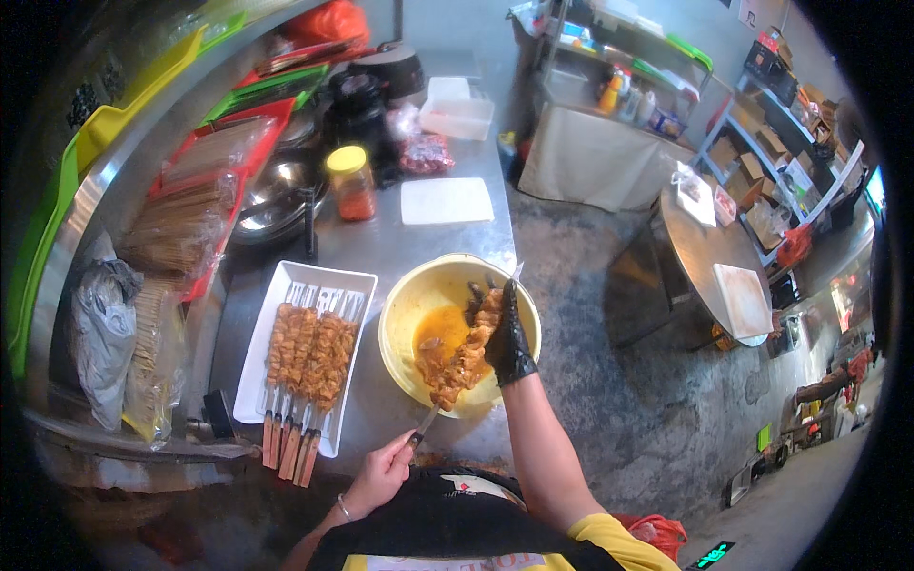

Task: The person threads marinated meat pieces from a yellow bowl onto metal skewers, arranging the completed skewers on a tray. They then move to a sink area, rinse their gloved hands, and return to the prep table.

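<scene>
My bare left hand (383,471) is closed around the handle of a flat metal skewer (427,421) threaded with marinated meat pieces (468,353). On my right hand (512,339) is a black glove; it is cupped around the upper part of that meat, and some of its fingers are hidden behind it. The loaded skewer slants over a cream-coloured bowl (391,342) with orange marinade (439,332) and a little meat at the bottom. The skewer's tip shows past the bowl's far rim. Left of the bowl, several loaded skewers (310,357) with wooden handles lie in a white tray (253,378), handles overhanging its near edge.
Beyond the bowl are a white board (447,200) and a yellow-lidded jar (350,184) of red seasoning. Metal bowls (275,193) and red trays of wooden skewers (178,221) line the left side. A round table (703,268) stands to the right, past the steel table's edge.
</scene>
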Motion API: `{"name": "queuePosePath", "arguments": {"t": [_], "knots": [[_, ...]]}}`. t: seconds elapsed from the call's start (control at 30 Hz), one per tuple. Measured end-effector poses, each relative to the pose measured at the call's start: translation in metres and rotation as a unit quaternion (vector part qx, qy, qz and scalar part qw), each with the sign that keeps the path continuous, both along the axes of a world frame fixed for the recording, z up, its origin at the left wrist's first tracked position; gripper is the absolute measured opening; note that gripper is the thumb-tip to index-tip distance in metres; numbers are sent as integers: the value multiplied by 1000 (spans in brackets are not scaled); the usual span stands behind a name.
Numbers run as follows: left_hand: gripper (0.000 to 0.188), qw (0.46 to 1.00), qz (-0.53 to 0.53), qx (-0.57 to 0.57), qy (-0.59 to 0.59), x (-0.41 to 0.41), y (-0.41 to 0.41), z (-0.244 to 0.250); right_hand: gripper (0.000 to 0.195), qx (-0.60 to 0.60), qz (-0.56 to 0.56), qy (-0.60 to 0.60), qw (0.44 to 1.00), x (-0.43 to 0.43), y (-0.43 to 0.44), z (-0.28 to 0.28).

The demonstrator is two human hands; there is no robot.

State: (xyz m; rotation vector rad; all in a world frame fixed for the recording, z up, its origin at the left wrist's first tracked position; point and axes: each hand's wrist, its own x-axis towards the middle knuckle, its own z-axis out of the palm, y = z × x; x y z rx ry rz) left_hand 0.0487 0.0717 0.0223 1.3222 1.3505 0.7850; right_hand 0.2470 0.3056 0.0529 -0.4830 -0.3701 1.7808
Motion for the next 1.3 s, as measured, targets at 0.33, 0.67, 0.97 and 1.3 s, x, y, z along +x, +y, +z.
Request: {"name": "queuePosePath", "arguments": {"t": [0.33, 0.67, 0.97, 1.3], "knots": [[38, 994, 23, -28, -101, -18, -17, -34, 51, -33, 72, -38, 996, -1, -3, 15], [34, 992, 6, 51, 117, -51, -9, 41, 39, 30, 171, -371, 912, 29, 3, -26], [34, 999, 30, 4, 27, -88, -30, 38, 49, -80, -15, -324, 942, 49, 54, -135], [41, 927, 50, -303, -217, -52, -14, 27, 49, -138, 71, -72, 985, -40, -12, -50]]}}
